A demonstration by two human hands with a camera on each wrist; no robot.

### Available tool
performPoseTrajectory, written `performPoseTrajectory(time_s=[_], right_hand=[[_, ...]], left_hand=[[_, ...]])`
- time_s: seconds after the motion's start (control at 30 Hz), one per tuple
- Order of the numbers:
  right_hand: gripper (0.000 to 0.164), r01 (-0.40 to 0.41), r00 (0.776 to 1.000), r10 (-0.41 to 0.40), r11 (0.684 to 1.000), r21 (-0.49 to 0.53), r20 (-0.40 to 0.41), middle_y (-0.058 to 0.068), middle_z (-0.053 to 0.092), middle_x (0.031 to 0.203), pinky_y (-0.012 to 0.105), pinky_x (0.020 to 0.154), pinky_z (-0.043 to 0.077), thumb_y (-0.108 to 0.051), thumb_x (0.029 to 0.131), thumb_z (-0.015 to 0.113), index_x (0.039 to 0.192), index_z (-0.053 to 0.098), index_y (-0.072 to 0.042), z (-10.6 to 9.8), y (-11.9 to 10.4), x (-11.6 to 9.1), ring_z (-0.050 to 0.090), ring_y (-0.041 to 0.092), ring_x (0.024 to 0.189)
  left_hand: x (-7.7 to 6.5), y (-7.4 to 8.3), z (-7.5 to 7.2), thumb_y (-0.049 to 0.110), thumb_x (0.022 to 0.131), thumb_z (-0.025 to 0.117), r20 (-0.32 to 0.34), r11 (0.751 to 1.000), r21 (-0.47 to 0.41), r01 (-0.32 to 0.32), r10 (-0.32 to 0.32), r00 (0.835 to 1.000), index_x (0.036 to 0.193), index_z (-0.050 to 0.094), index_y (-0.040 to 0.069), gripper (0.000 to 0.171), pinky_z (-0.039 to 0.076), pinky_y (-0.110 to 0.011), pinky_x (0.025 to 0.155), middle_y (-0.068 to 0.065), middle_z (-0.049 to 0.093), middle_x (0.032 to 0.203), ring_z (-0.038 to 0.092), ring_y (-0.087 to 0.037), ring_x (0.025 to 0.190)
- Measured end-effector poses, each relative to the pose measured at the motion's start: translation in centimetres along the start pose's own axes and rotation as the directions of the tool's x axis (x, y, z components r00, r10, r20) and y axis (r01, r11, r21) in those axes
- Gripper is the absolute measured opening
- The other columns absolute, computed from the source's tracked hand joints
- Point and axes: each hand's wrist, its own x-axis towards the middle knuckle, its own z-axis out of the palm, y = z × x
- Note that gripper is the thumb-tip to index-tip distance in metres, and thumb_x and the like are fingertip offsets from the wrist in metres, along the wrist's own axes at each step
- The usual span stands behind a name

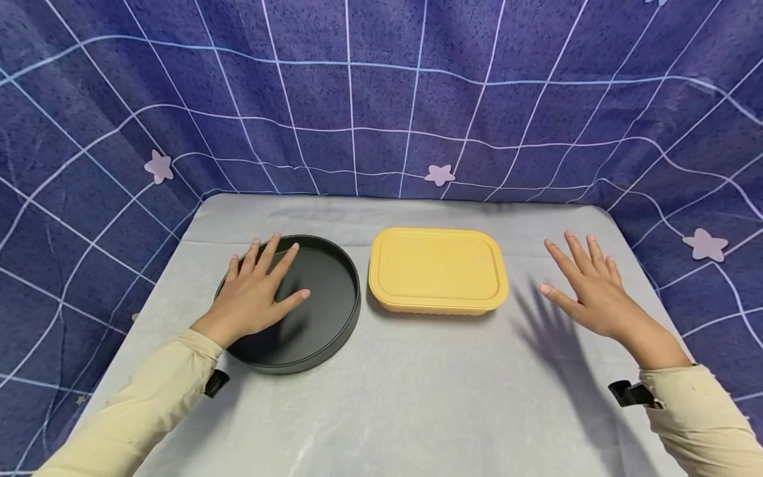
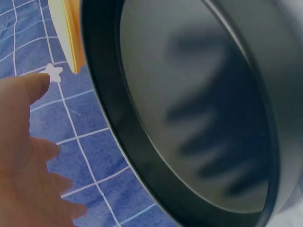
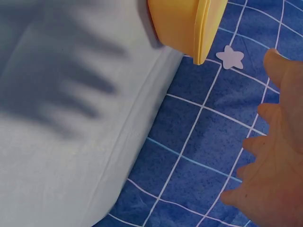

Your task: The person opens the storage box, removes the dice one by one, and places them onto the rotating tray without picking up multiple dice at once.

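Observation:
A round black pan (image 1: pixel 322 291) with a low wall sits on the left of the table. My left hand (image 1: pixel 247 298) is held above it with fingers spread, and its shadow falls on the pan's floor (image 2: pixel 151 61). Right of the pan stands a yellow rectangular container (image 1: pixel 438 268) with its lid on. My right hand (image 1: pixel 596 301) hovers over the table to the right of the container, fingers spread and holding nothing. In the right wrist view, the container (image 3: pixel 177 23) shows at the top, apart from the right hand (image 3: pixel 279 156).
A pale grey cloth covers the table (image 1: pixel 417 391). Blue curtains (image 1: pixel 381 99) with a white grid and star shapes hang behind it and along both sides. Black straps (image 1: pixel 632 394) show at both wrists.

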Motion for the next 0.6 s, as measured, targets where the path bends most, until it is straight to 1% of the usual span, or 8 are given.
performPoseTrajectory(time_s=[0.13,0.2,0.27,0.33,0.4,0.5,0.53,0.6], right_hand=[[0.074,0.012,1.0,-0.012,1.0,0.0,-0.003,0.018,-0.001,0.16,0.071,0.105,-0.007,-0.038,0.096,0.055,0.155,0.014,-0.02,0.2,-0.3,0.1,-0.018,0.04,0.143],[0.073,0.015,1.0,-0.015,1.0,0.004,-0.001,0.018,0.0,0.16,0.071,0.105,-0.006,-0.038,0.096,0.056,0.155,0.016,-0.02,0.2,-0.6,0.3,-0.017,0.04,0.143],[0.073,0.019,1.0,-0.019,1.0,0.013,0.002,0.017,0.0,0.16,0.07,0.106,-0.006,-0.037,0.096,0.057,0.155,0.017,-0.021,0.3,-1.1,0.5,-0.016,0.039,0.143],[0.072,0.029,1.0,-0.029,0.999,0.023,0.005,0.016,0.0,0.16,0.069,0.107,-0.006,-0.037,0.096,0.057,0.155,0.017,-0.021,0.5,-1.6,0.9,-0.015,0.039,0.143],[0.071,0.042,0.999,-0.042,0.999,0.029,0.007,0.014,0.0,0.161,0.069,0.107,-0.004,-0.037,0.096,0.057,0.155,0.019,-0.021,0.8,-2.2,1.3,-0.014,0.038,0.144],[0.07,0.07,0.997,-0.07,0.997,0.036,0.008,0.014,0.002,0.161,0.069,0.108,-0.001,-0.037,0.096,0.057,0.154,0.021,-0.02,1.4,-3.1,2.0,-0.011,0.037,0.145],[0.07,0.082,0.997,-0.082,0.996,0.037,0.006,0.014,0.003,0.161,0.069,0.108,0.0,-0.037,0.096,0.057,0.154,0.022,-0.02,1.7,-3.3,2.3,-0.01,0.037,0.145],[0.069,0.11,0.994,-0.11,0.993,0.039,0.003,0.016,0.005,0.16,0.069,0.108,0.003,-0.036,0.096,0.057,0.154,0.023,-0.019,2.2,-3.9,2.7,-0.008,0.038,0.145]], left_hand=[[0.3,0.6,0.3,0.064,0.093,0.043,0.005,0.999,-0.041,-0.009,0.01,1.0,0.155,0.011,0.021,0.082,0.005,-0.071,0.107,-0.012,-0.005,0.161,-0.003,-0.045,0.143],[0.5,1.1,0.5,0.062,0.093,0.044,-0.003,0.994,-0.105,-0.017,0.017,1.0,0.155,0.012,0.02,0.082,0.005,-0.069,0.108,-0.01,-0.005,0.161,-0.003,-0.044,0.144],[1.0,1.8,0.7,0.059,0.094,0.045,-0.008,0.976,-0.215,-0.023,0.022,1.0,0.155,0.013,0.02,0.08,0.007,-0.067,0.11,-0.009,-0.002,0.161,-0.001,-0.041,0.145],[1.6,2.7,0.8,0.055,0.096,0.046,-0.017,0.937,-0.35,-0.02,0.016,1.0,0.155,0.015,0.018,0.076,0.01,-0.063,0.111,-0.01,0.003,0.161,0.005,-0.039,0.145],[2.2,3.8,0.8,0.049,0.098,0.046,-0.007,0.86,-0.51,0.008,-0.013,1.0,0.154,0.02,0.016,0.07,0.016,-0.059,0.112,-0.011,0.011,0.16,0.011,-0.036,0.145],[2.9,5.5,1.0,0.041,0.101,0.044,0.037,0.672,-0.737,0.072,-0.066,0.997,0.152,0.027,0.012,0.061,0.025,-0.052,0.112,-0.013,0.024,0.157,0.024,-0.033,0.142],[3.2,6.1,1.1,0.039,0.102,0.044,0.06,0.589,-0.802,0.1,-0.087,0.994,0.151,0.029,0.01,0.059,0.026,-0.05,0.112,-0.013,0.027,0.155,0.026,-0.031,0.142],[3.5,7.2,1.5,0.032,0.103,0.042,0.115,0.387,-0.91,0.149,-0.109,0.987,0.15,0.029,0.005,0.055,0.025,-0.046,0.114,-0.014,0.03,0.154,0.027,-0.029,0.142]])
